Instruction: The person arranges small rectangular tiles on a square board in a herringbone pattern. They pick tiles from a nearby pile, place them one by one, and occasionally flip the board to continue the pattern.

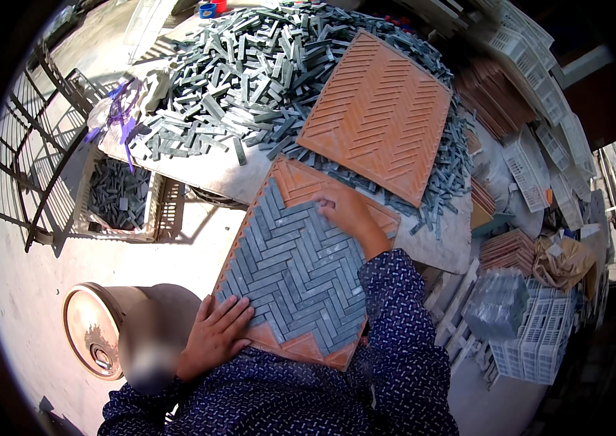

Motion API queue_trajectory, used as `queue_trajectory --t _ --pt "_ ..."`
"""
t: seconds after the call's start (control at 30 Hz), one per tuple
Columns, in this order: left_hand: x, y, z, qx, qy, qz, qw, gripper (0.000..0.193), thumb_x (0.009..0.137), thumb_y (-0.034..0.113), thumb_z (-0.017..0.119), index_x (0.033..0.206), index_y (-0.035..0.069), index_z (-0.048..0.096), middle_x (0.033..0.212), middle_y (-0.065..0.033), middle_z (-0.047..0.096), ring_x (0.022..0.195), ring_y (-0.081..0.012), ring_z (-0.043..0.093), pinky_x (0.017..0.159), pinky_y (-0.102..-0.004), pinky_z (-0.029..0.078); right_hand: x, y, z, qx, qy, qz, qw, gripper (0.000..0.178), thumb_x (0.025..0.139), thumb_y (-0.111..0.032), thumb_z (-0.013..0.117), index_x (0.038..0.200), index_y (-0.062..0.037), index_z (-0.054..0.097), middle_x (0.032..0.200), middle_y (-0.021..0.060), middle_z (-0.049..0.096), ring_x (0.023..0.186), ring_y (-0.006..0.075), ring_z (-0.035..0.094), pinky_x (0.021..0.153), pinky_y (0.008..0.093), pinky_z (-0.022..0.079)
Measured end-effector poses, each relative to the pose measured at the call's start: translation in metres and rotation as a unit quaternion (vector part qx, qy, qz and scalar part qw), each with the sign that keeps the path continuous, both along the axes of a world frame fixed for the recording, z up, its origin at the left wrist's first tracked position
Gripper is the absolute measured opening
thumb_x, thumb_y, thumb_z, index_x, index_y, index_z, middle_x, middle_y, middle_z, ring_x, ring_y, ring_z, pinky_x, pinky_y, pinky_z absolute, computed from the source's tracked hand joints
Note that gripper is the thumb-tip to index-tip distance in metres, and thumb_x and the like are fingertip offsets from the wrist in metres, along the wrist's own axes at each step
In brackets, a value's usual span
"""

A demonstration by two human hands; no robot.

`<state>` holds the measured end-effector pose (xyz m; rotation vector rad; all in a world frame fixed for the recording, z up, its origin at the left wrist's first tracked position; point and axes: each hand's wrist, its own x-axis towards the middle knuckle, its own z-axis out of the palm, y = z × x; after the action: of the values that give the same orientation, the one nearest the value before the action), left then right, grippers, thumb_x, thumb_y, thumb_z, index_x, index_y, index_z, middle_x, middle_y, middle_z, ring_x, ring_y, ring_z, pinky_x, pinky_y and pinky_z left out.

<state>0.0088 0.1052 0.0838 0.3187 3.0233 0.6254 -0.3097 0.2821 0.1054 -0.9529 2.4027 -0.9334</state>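
An orange herringbone mould tray (295,175) lies tilted in front of me, resting against the work table. Grey stone strips (290,265) fill most of its slots in a zigzag pattern; bare orange shows along the far edge and the near corners. My left hand (215,336) lies flat with fingers stretched over the tray's near left corner, touching the lowest strips. At the far edge of the laid strips, my right hand (348,215) has its fingers curled together and pressed down. Whatever is under those fingertips is hidden.
A second orange mould tray (380,116) with unfilled slots rests on a big heap of loose grey strips (250,65). On the left stand a crate of strips (117,195), a round brown container (92,330) and a metal rack (39,145). Stacked white crates (540,330) are at right.
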Motion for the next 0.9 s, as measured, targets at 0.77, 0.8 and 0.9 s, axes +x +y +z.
queue_trajectory --t 0.77,0.8,0.9 --pt "0.003 0.0 -0.007 0.014 0.024 0.002 1.0 0.064 0.073 0.033 0.066 0.129 0.007 0.048 0.137 -0.0104 0.046 0.128 -0.0284 0.04 0.109 -0.055 0.015 0.014 0.055 -0.002 0.01 0.269 0.069 0.961 0.021 0.075 -0.001 0.056 0.096 -0.0023 0.06 0.098 0.012 0.061 0.094 0.0284 0.057 0.079 0.0347 0.047" --pt "0.002 0.0 -0.007 0.013 0.026 0.002 1.0 0.064 0.073 0.033 0.066 0.129 0.007 0.048 0.137 -0.0105 0.045 0.128 -0.0285 0.039 0.109 -0.055 0.015 0.01 0.057 -0.003 0.0 0.287 0.082 0.954 0.02 0.075 -0.004 0.059 0.095 -0.0019 0.06 0.095 0.0116 0.061 0.091 0.028 0.058 0.079 0.0342 0.048" --pt "0.004 0.001 -0.007 0.024 0.017 0.009 1.0 0.063 0.074 0.033 0.065 0.129 0.007 0.049 0.137 -0.0107 0.046 0.128 -0.029 0.039 0.109 -0.0552 0.015 0.017 0.061 0.01 -0.082 0.202 -0.007 0.976 0.014 0.079 -0.006 0.06 0.093 -0.0026 0.058 0.089 0.0115 0.06 0.078 0.0253 0.059 0.068 0.0321 0.047"
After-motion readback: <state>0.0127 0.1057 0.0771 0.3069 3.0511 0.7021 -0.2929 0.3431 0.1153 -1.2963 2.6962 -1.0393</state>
